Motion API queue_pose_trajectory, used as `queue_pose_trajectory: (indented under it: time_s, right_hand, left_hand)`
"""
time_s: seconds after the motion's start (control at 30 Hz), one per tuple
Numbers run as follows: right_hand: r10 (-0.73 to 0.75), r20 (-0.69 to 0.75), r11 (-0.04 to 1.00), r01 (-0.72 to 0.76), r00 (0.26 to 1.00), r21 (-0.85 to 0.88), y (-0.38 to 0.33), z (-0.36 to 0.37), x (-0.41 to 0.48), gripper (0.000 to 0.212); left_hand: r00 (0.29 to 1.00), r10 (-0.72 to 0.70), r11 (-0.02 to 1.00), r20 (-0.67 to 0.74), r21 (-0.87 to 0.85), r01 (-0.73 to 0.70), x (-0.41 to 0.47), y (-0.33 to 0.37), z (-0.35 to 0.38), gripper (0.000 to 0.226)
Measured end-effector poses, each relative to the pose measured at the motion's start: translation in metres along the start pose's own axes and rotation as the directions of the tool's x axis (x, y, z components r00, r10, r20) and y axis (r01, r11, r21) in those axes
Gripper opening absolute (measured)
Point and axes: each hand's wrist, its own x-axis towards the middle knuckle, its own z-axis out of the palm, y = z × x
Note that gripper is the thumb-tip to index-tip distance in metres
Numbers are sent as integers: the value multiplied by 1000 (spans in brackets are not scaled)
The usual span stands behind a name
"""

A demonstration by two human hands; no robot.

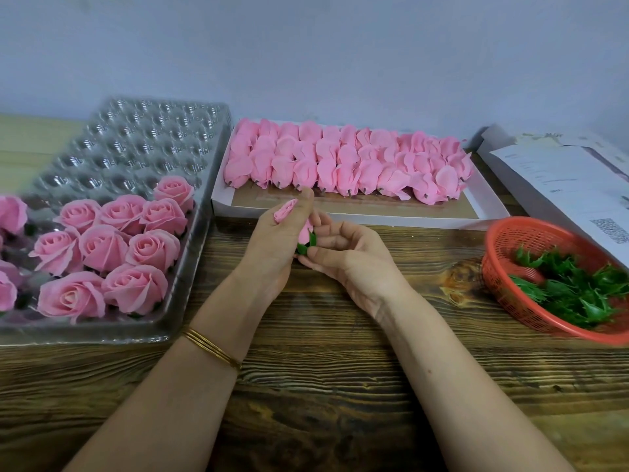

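Observation:
My left hand (272, 243) grips a pink rose head (286, 210) whose petals stick out past the fingers. My right hand (343, 253) pinches the green sepal base (306, 247) at the flower's lower end, thumb and fingers curled round it. Both hands meet above the wooden table (340, 386), just in front of the white box (490, 207). Most of the flower is hidden between the two hands.
A clear plastic blister tray (143, 131) at the left holds several finished pink roses (102, 247). The white box at the back carries rows of pink flower heads (347, 161). A red basket (500, 243) of green sepals (571, 287) stands at the right, papers (561, 178) behind it.

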Motion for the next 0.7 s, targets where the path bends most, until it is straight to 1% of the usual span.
queue_pose_trajectory:
  time_s: [0.1, 0.27, 0.37, 0.43, 0.53, 0.6, 0.7]
  right_hand:
    - [-20, -19, 999, 19, 1000, -32, 2, 0, 1, 32]
    - [-57, -69, 991, 48, 996, -126, 3, -1, 1, 33]
    - [-73, -106, 986, 56, 992, -155, 2, 1, 0, 31]
    - [-55, -108, 991, 41, 993, -126, 2, 1, 0, 29]
    - [33, -70, 999, -34, 997, -16, 0, 0, -2, 29]
    - [61, -51, 998, -61, 997, -10, -2, 0, -3, 27]
    - [60, -49, 998, -60, 997, 9, -3, 0, -3, 25]
  left_hand:
    - [1000, 9, 1000, -1, 16, -9, 0, -1, 0, 50]
    - [1000, -3, 1000, -4, 10, 3, 0, 1, 1, 47]
    - [1000, 9, 1000, 4, 4, -9, -2, 1, 2, 48]
    - [1000, 15, 1000, 1, 14, -15, -2, 2, 1, 48]
    - [1000, 24, 999, 1, 39, -24, -2, 2, 0, 50]
    - [999, 33, 998, 4, 56, -33, -1, 2, 0, 50]
    - [999, 43, 997, 7, 64, -44, -1, 1, 1, 49]
